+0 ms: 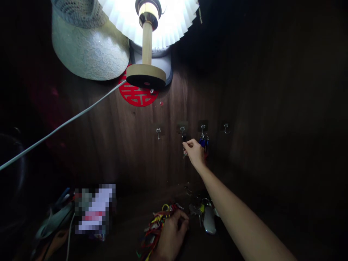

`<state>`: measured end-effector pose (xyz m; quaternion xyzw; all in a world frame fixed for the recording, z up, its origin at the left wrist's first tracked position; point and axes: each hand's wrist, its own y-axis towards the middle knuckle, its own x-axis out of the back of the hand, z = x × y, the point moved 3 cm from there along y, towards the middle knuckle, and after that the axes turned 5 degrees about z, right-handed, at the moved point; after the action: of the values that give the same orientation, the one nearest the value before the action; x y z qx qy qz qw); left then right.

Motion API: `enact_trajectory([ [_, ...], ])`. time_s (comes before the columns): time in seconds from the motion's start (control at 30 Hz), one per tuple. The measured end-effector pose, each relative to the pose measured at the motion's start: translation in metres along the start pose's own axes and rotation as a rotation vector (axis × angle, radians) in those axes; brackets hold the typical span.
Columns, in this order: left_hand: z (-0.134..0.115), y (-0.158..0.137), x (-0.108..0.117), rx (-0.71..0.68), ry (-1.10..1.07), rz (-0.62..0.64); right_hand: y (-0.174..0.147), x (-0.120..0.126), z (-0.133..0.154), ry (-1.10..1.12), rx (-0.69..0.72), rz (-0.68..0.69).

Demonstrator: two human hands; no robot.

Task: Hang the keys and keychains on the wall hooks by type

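Observation:
My right hand point(194, 151) reaches up to the second wall hook point(182, 130) from the left, thumb and fingers pinched on a small key point(185, 153) with a dark top part close under the hook. I cannot tell if it hangs on the hook. Just beside this hand, a bunch with blue tags point(202, 141) hangs on the third hook point(203, 127). Down on the dark surface, my left hand point(172, 232) lies with curled fingers against a tangle of coloured cords point(153, 226); what its fingers hold is hidden. Right of it lie keys with a grey fob point(209, 220).
A lit pleated lamp point(147, 43) sits high on the wooden wall, its white cable point(67, 121) running left. Behind it are a woven sun visor point(89, 50), a cap and a red round paper-cut point(138, 96). Bare hooks point(158, 133) flank the others. A blurred packet point(96, 210) lies lower left.

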<state>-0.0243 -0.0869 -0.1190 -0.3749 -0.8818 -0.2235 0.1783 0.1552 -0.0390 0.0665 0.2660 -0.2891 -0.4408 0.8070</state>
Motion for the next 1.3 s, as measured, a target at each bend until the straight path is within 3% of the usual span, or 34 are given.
enact_trajectory([
  [0.23,0.001,-0.002,-0.001,-0.008,0.004,0.005,-0.010,-0.002,-0.007,-0.058,0.022,0.053],
  [0.57,0.000,0.000,-0.005,0.038,0.048,-0.013,0.000,0.001,-0.008,-0.223,0.072,0.147],
  [0.9,-0.011,0.001,-0.008,0.076,0.131,0.007,-0.035,0.015,-0.066,-0.172,0.123,0.371],
  [1.3,-0.020,0.002,-0.011,0.107,0.314,0.007,-0.118,0.061,-0.134,-0.110,0.072,0.678],
])
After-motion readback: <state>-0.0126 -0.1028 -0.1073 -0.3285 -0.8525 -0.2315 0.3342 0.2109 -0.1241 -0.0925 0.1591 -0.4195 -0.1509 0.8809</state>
